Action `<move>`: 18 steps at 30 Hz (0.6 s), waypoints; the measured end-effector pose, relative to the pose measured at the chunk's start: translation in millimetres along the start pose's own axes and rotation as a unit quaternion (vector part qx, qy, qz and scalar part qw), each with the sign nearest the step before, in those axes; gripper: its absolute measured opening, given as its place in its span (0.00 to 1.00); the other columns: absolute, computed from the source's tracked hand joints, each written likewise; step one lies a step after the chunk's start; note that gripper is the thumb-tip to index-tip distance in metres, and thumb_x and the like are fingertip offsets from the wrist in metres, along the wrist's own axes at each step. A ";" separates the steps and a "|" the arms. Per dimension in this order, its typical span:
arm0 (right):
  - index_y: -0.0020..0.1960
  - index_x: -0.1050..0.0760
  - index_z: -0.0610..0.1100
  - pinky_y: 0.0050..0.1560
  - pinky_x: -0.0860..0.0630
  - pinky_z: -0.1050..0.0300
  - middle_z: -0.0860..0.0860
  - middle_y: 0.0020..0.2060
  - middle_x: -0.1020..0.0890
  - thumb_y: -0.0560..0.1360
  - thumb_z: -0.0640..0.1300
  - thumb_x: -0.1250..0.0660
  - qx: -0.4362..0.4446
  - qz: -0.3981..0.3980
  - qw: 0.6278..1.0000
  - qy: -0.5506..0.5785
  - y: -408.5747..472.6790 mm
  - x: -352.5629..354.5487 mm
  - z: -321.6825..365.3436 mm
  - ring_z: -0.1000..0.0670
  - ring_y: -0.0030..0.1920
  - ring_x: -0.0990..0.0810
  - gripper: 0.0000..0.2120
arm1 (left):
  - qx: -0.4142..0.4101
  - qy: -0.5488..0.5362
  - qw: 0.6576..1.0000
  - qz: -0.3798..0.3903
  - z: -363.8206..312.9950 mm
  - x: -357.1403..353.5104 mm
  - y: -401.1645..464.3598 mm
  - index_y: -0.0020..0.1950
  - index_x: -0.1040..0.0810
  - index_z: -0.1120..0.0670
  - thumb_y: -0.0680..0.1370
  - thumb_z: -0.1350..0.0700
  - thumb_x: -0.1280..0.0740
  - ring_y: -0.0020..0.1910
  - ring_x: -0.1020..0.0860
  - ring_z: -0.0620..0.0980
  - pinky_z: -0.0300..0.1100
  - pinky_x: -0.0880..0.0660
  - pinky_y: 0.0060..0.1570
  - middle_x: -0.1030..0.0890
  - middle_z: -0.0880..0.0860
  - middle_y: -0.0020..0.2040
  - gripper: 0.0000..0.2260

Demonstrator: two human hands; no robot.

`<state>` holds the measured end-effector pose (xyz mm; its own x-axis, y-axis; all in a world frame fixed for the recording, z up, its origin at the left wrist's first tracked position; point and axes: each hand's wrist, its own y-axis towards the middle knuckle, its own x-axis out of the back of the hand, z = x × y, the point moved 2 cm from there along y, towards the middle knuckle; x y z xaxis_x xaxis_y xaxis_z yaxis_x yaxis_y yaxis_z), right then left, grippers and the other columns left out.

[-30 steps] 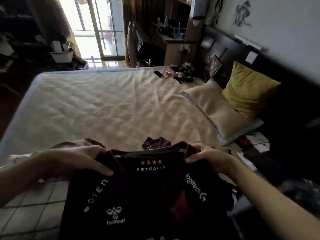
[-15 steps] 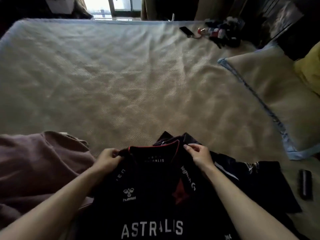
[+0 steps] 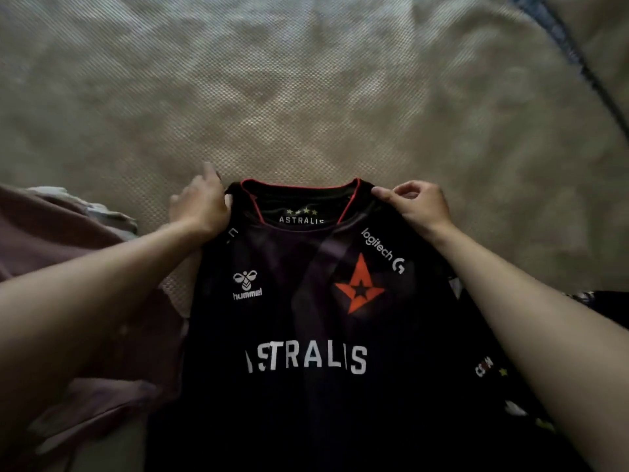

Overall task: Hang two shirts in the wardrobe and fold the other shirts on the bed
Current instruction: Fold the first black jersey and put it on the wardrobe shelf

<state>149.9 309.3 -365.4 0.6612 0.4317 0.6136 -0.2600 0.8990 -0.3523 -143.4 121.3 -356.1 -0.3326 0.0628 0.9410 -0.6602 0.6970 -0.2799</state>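
From the head view, the bed (image 3: 306, 97) fills the upper two thirds of the frame with its pale, quilted cover. A mauve garment (image 3: 51, 253) lies bunched at the left edge, partly under the left forearm. A pillow (image 3: 578, 46) with a blue border cuts across the upper right corner. At the lower right, more dark clothing (image 3: 606, 308) with small printed marks shows beside the right forearm.

The black jersey (image 3: 306, 328) lies front side up in the lower middle of the frame, collar toward the top, lettered "ASTRALIS" with a red star on the chest.

Both forearms reach in from the lower corners. The left hand (image 3: 200, 206) has its grip closed over the jersey's left shoulder, fingers curled onto the fabric. The right hand (image 3: 418, 206) pinches the right shoulder seam between thumb and forefinger, the other fingers curled.
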 end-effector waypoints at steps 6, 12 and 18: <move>0.44 0.20 0.44 0.43 0.24 0.62 0.52 0.38 0.19 0.70 0.52 0.22 -0.157 0.342 0.925 -0.045 -61.0 83.4 -29.5 0.54 0.38 0.22 0.13 | -0.467 0.032 0.884 -0.015 -103.3 -30.7 -109.8 0.63 0.22 0.53 0.72 0.52 0.39 0.60 0.22 0.57 0.54 0.27 0.61 0.20 0.54 0.61 0.20; 0.47 0.18 0.40 0.39 0.25 0.59 0.45 0.41 0.19 0.73 0.53 0.26 -0.224 0.327 0.917 0.038 -75.8 128.5 -75.2 0.50 0.37 0.21 0.16 | -0.412 0.109 0.899 0.096 -128.7 -100.3 -160.6 0.79 0.37 0.55 0.75 0.46 0.45 0.79 0.40 0.54 0.62 0.45 0.74 0.37 0.51 0.80 0.33; 0.45 0.20 0.42 0.45 0.27 0.64 0.52 0.38 0.19 0.79 0.51 0.32 -0.119 0.058 0.990 -0.041 -77.0 139.9 -91.0 0.51 0.45 0.21 0.12 | -0.404 0.129 0.901 0.090 -132.8 -99.1 -163.0 0.79 0.37 0.55 0.74 0.46 0.47 0.79 0.40 0.55 0.68 0.41 0.73 0.38 0.51 0.80 0.34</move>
<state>326.4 293.9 -316.8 0.5749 0.5441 0.6111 -0.1502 0.8044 -0.5748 86.6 96.4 -378.5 -0.1483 0.3174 0.9366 0.1294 0.9452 -0.2998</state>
